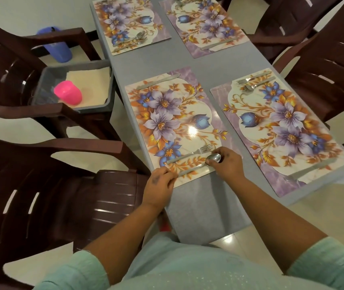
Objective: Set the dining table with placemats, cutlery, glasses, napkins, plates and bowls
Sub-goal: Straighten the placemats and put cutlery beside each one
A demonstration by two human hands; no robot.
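- Four floral placemats lie on the grey table [204, 197], two near and two far; the near left placemat [175, 124] is the one both hands work at.
- Right hand [226, 164] pinches the bowl end of a spoon [200, 164] with curled fingers, at the near edge of that mat.
- Left hand [159, 183] rests on the mat's near left corner, its curled fingertips touching the spoon's handle tip; whether they grasp it or only steady it, I cannot tell.
- A fork [190, 154] lies just beyond the spoon, roughly parallel to it, tines pointing right.
- A knife [158, 82] lies along the far edge of the same mat.
- The near right placemat [279, 130] carries two forked or spooned pieces [252, 82] at its far end and a knife [311, 168] at its near end.
- The far left placemat [131, 21] and the far right placemat [204, 24] also hold cutlery.
- Dark brown plastic chairs stand on both sides of the table.
- On the far left chair [10, 65] sits a grey tray [96, 106] holding a pink cup [68, 93] on its side and cream napkins [91, 80].
- A blue bucket-like container [58, 49] stands on the floor behind that chair.
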